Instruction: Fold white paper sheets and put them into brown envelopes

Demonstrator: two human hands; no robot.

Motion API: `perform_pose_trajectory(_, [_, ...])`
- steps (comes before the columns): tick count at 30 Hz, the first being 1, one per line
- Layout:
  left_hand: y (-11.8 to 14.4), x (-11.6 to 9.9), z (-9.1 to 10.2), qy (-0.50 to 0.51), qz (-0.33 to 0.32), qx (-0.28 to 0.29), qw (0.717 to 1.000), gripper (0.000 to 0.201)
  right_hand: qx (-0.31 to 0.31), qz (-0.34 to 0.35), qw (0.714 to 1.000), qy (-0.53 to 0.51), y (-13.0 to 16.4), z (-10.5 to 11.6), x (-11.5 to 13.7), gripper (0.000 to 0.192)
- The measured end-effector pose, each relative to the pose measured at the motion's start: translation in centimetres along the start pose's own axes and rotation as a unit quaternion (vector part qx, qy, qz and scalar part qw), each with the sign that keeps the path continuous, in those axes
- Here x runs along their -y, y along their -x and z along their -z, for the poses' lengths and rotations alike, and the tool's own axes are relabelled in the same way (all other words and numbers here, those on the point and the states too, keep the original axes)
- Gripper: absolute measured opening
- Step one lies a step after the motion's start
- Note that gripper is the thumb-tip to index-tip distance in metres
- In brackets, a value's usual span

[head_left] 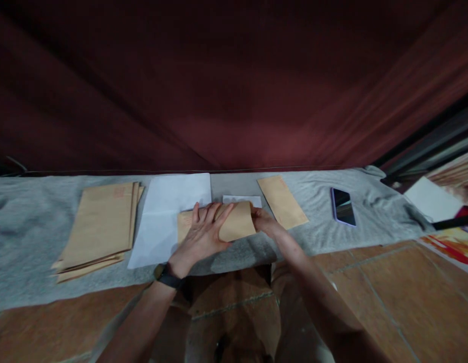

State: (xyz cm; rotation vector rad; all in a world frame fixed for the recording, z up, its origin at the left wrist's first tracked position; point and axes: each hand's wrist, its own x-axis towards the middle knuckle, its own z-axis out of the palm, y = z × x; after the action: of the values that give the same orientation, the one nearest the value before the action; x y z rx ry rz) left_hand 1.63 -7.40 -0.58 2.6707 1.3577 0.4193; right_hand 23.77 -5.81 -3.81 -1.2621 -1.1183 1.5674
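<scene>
A brown paper envelope [237, 222] lies crosswise in front of me, its right end bulging up into an open mouth. My left hand [207, 233] rests over the envelope's middle, thumb apart from the fingers, gripping it. At the mouth, my right hand [267, 223] is closed at the envelope's edge, with its fingertips hidden inside. Large white paper sheets [164, 212] lie under and left of the envelope. Just behind it a small white paper slip [244, 198] shows partly. Another brown envelope [282, 201] lies flat beyond my right hand.
A stack of large brown envelopes [100, 224] lies at the left on the grey cloth [25, 222]. To the right is a phone [343, 206]. A dark red curtain [226, 101] hangs behind. Brown floor tiles [400, 282] show in front. A white sheet [432, 199] is at far right.
</scene>
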Motion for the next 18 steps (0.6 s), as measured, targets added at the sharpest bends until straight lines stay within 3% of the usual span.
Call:
perform_pose_trajectory(5, [-0.2, 0.2, 0.1, -0.003, 0.003, 0.013, 1.000, 0.107, 0.026, -0.016, 0.999, 0.020, -0.9, 0.2, -1.0, 0.018])
perform_pose_trajectory(9, [-0.3, 1.2, 0.7, -0.008, 0.015, -0.001, 1.000, 0.108, -0.085, 0.045, 0.990, 0.105, -1.3, 1.7, -0.6, 0.025])
perform_pose_trajectory(11, [-0.2, 1.7, 0.9, -0.014, 0.021, -0.007, 1.000, 0.108, -0.174, 0.079, 0.959, 0.209, -1.0, 2.5, -0.1, 0.027])
perform_pose_trajectory(14, [0.0, 2.3, 0.9, -0.028, 0.030, -0.009, 0.999, 0.109, -0.270, 0.066, 0.875, 0.396, -0.3, 2.7, 0.1, 0.031])
perform_pose_trajectory(16, [0.1, 2.5, 0.7, -0.033, 0.035, -0.005, 0.999, 0.110, -0.283, 0.028, 0.826, 0.487, 0.1, 2.1, -0.1, 0.041])
perform_pose_trajectory(18, [0.2, 2.6, 0.5, -0.036, 0.042, 0.001, 0.998, 0.110, -0.276, 0.005, 0.798, 0.536, 0.4, 1.3, -0.4, 0.046])
